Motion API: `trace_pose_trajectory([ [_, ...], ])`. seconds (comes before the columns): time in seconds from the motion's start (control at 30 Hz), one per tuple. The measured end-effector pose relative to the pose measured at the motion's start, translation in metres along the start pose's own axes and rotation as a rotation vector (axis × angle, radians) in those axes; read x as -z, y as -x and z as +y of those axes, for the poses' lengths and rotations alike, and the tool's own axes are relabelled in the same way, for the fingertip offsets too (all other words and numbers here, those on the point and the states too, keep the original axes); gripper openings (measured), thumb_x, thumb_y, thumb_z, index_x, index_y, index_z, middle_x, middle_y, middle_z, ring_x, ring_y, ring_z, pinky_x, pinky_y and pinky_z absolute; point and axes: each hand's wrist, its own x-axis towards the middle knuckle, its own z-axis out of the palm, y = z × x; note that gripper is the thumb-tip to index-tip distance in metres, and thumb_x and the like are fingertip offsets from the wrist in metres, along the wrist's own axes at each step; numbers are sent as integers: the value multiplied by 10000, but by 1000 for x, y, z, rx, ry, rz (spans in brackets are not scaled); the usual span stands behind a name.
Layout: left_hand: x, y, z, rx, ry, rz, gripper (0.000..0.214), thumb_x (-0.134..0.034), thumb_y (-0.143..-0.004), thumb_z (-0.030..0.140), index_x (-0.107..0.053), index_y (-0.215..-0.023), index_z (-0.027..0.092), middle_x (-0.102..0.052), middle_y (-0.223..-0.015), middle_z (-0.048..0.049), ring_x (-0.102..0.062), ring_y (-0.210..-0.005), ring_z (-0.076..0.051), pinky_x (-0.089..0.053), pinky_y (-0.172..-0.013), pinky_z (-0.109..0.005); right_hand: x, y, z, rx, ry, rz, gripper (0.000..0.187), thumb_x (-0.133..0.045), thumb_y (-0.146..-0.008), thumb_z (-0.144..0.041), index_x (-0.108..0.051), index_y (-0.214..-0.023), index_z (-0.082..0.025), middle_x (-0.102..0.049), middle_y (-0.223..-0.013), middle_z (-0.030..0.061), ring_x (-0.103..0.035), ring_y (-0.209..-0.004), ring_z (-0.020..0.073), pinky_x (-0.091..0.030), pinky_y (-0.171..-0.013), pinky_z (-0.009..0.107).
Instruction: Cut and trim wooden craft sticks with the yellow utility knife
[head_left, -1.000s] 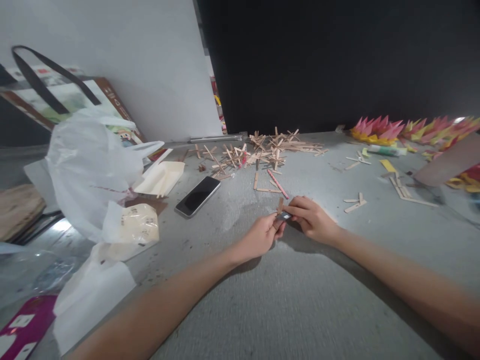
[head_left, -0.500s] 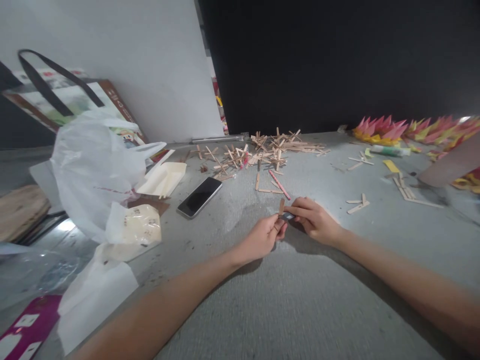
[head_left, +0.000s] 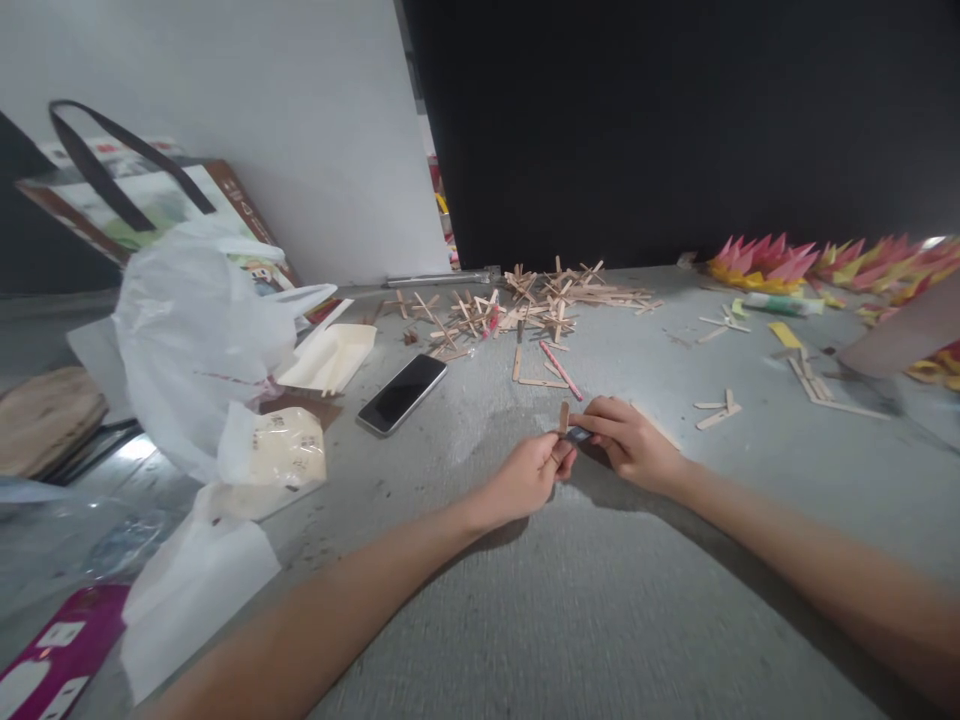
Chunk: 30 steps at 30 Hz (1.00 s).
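My left hand (head_left: 529, 473) is closed, pinching a wooden craft stick (head_left: 564, 416) whose end points up from the fingertips. My right hand (head_left: 634, 443) meets it from the right, its fingers closed on a small dark grey tool (head_left: 579, 434). The tool touches or lies right beside the stick; fingers cover most of it, and its kind cannot be made out. Just beyond the hands lie a pink striped stick (head_left: 560, 370) and wooden sticks (head_left: 543, 383) set at an angle.
Wooden stick pieces (head_left: 555, 300) pile up along the back. A phone (head_left: 403, 394), an open food box (head_left: 330, 360) and a plastic bag (head_left: 195, 340) are to the left. On the right are joined sticks (head_left: 721, 410), a glue tube (head_left: 784, 304) and pink paper flowers (head_left: 761, 263).
The view has shifted very slightly. Both hands stay together, holding the same stick and dark tool, with hardly any finger movement.
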Motion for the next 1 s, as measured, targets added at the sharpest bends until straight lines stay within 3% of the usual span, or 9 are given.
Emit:
trace_pose_trajectory([
  [0.33,0,1,4,-5,33,-4,284,-373,-1056,303,-415,-794,203,-448,-735,26,-414,-666,-116,-366,-661,-252,3,0,-2,18,-13,14,377,-461,-1023,-94,-665,-1308,-235,-657,-975,79,-592,-861,213,-477,-762,362],
  [0.63,-4,-2,2,26,21,35,213,-395,-1007,192,-433,-798,192,-458,-743,18,-401,-666,-110,-380,-659,-245,1,0,-3,50,86,-21,413,-447,-1016,-97,-620,-1363,-235,-630,-964,88,-568,-856,233,-469,-744,369],
  [1.0,-6,0,6,39,165,50,441,-457,-1023,588,-442,-824,196,-441,-784,9,-413,-699,-117,-440,-719,-271,4,-3,-7,33,59,-2,380,-432,-1047,-150,-619,-1365,-237,-649,-968,92,-589,-855,228,-484,-739,361],
])
